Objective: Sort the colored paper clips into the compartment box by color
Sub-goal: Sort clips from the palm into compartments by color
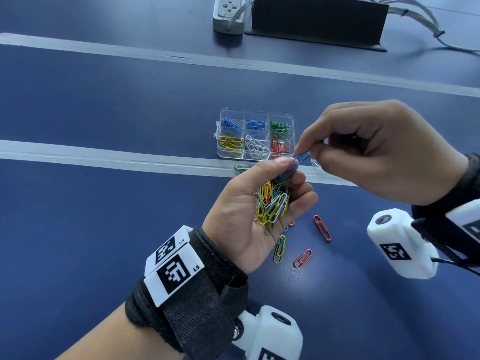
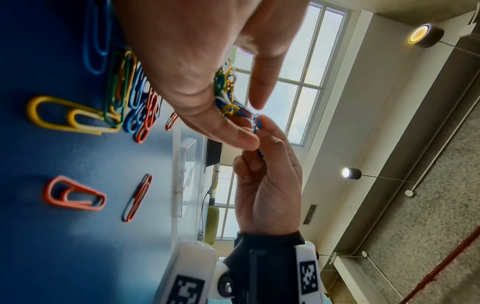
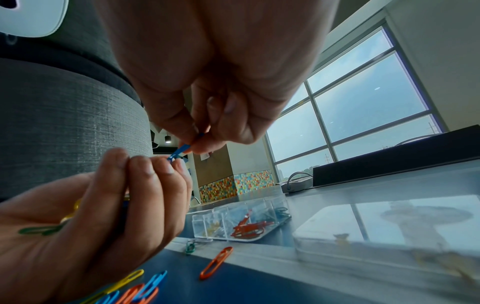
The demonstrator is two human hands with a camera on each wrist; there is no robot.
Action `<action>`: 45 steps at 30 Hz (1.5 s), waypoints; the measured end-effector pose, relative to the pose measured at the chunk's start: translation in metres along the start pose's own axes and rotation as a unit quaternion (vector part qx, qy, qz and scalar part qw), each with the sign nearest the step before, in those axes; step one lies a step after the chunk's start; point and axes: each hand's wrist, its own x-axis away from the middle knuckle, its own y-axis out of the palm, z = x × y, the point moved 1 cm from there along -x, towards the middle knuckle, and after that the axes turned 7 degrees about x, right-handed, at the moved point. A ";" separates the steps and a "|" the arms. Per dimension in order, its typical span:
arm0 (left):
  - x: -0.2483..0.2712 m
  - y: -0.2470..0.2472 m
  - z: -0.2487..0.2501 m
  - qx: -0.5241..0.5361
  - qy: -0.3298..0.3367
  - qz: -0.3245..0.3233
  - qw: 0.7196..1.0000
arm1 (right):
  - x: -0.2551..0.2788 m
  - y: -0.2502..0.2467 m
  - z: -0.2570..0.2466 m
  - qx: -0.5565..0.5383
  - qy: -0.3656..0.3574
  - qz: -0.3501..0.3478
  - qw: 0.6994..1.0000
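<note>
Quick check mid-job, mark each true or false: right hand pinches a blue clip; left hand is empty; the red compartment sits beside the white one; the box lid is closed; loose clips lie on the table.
1. The right hand pinches a blue clip. True.
2. The left hand is empty. False: it cups a mixed bunch of clips.
3. Red compartment beside white compartment. True.
4. The compartment box is closed. False: open.
5. Loose red clips lie on the table. True.

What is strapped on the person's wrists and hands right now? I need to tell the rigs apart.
Both hands, left hand and right hand, are bare, with no gloves. Each wrist has a black fabric wrap carrying white blocks printed with black square markers; the left ones read L4 and L5. A white rounded camera housing hangs under each wrist, and a thin black cable runs from the right one.
</note>
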 end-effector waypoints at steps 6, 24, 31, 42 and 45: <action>0.000 -0.001 0.000 -0.001 -0.009 0.003 1.000 | 0.001 -0.002 0.003 -0.031 0.017 0.016 0.999; 0.005 0.002 -0.002 -0.054 -0.016 -0.015 0.998 | -0.002 -0.002 -0.002 -0.019 0.006 0.005 1.000; 0.005 0.001 -0.002 -0.063 -0.012 -0.006 0.998 | 0.000 0.003 -0.005 -0.021 0.008 -0.004 1.000; 0.004 0.001 -0.002 -0.062 -0.005 -0.010 0.998 | 0.002 0.003 -0.009 -0.027 0.023 -0.019 0.999; 0.004 0.001 -0.003 -0.062 0.002 -0.013 0.998 | 0.001 0.001 -0.010 -0.021 0.026 -0.023 0.999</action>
